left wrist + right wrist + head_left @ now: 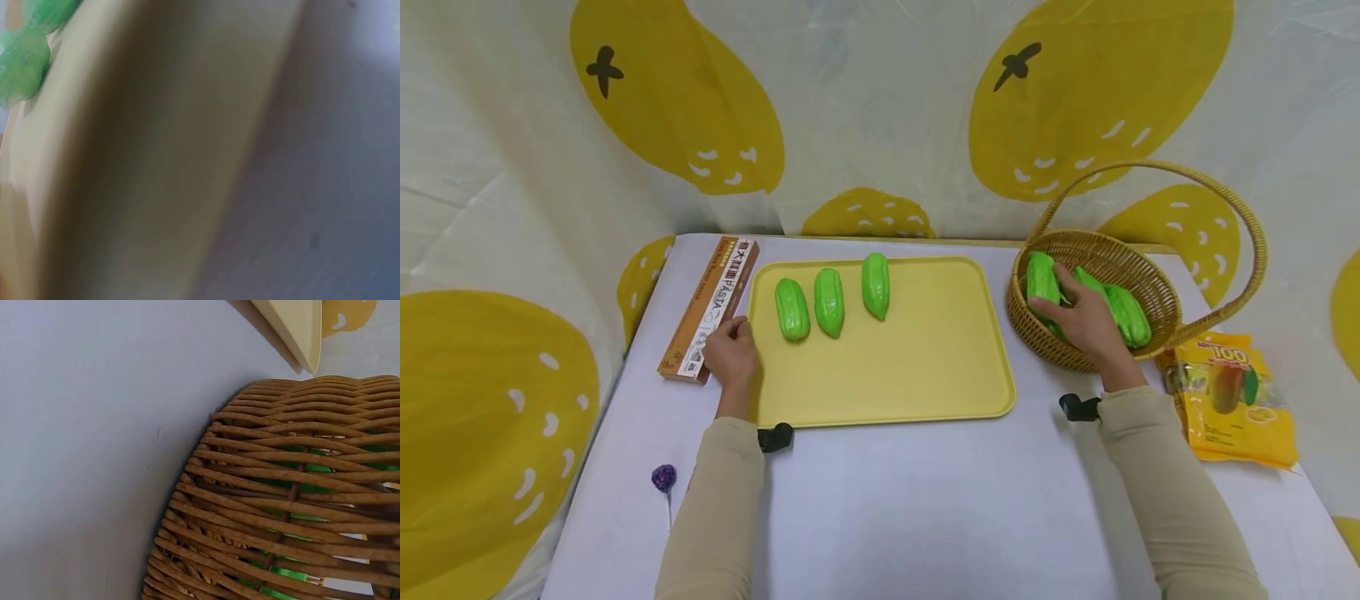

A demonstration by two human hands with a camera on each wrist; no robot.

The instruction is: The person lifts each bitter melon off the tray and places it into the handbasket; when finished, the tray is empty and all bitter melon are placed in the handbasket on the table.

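Green bitter gourds [1127, 312], bumpy, glossy and plastic-looking, piled inside woven wicker basket [1150, 279] with tall hoop handle at table's right, right hand [1086, 321] reaching in among them, fingers spread over leftmost gourd [1042, 279], firmness of hold impossible to tell. Three matching gourds [830, 302] lined up side by side on far left part of yellow tray [925, 367]; left hand [732, 354] loosely curled at tray's left edge, touching pasta box [709, 308], holding nothing.

Woven wicker basket [1078, 346] (rough); glossy plastic gourds [829, 302]; smooth matt tray [925, 367].
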